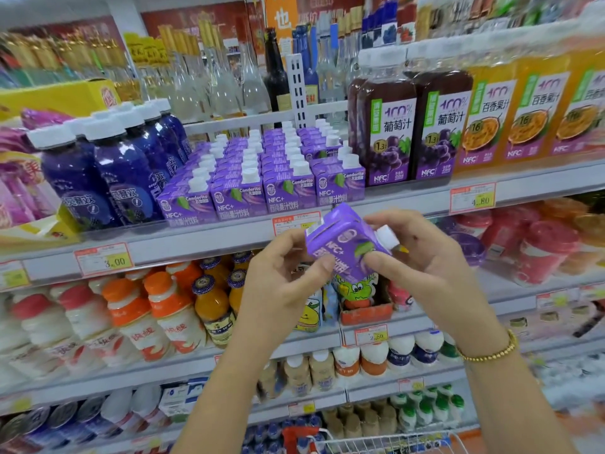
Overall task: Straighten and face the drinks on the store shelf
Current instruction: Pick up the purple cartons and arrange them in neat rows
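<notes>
Nearest the camera, the left hand (288, 273) and the right hand (422, 253) together grasp one small purple cardboard juice carton with a white screw cap (347, 245). The carton is off the shelf, tipped on its side with the cap pointing right, held in the air just below the front lip of the grey metal shelf (209, 239). The left fingers pinch its lower left edge; the right thumb and fingers close around the cap end. A gold bead bracelet (491, 353) sits on the right wrist.

Just behind the held carton, on that shelf, stands the block of matching purple cartons (262, 178). Its front row is upright, labels forward, lined up along the lip; the rows behind look orderly too. I cannot tell which slot the held carton belongs to.

Left of the block, the dark blue plastic bottles with white caps (108, 172) stand in rows, labels turned slightly aside. Right of the block, the tall grape juice bottles (412, 126) face forward.

By my judgement the carton section is nearly faced; what remains is righting this carton, seating it label-out, then checking the blue bottles.
</notes>
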The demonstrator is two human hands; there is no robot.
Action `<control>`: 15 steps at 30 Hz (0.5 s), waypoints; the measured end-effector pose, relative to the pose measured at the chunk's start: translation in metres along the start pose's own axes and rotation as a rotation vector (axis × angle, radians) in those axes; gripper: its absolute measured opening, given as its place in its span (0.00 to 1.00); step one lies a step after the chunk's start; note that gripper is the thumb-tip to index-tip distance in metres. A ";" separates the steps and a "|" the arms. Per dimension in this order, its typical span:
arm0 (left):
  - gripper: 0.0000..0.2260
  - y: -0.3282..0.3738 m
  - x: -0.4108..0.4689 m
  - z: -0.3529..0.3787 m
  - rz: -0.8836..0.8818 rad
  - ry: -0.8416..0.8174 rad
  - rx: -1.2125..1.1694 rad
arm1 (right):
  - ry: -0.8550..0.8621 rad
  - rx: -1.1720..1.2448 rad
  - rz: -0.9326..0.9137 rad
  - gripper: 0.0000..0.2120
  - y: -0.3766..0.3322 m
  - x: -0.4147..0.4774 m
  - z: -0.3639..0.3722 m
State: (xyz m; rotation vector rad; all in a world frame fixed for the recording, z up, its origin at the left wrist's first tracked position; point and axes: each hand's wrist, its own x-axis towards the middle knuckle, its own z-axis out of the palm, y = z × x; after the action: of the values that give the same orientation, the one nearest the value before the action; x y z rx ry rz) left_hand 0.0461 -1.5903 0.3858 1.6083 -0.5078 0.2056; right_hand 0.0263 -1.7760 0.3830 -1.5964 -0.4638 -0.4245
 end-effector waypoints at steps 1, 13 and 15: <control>0.11 0.000 0.001 -0.001 -0.030 -0.015 0.009 | 0.008 0.005 0.010 0.18 -0.001 0.003 0.000; 0.21 0.056 0.066 -0.008 0.512 -0.159 1.114 | 0.023 -0.662 -0.372 0.19 -0.028 0.063 -0.009; 0.22 0.066 0.081 -0.009 0.559 -0.182 1.152 | 0.075 -0.597 -0.389 0.19 -0.030 0.071 -0.009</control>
State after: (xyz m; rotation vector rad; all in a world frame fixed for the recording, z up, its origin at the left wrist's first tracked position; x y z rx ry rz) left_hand 0.0902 -1.5990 0.4802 2.5701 -1.0971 0.8992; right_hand 0.0703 -1.7797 0.4461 -2.0552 -0.6306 -0.9842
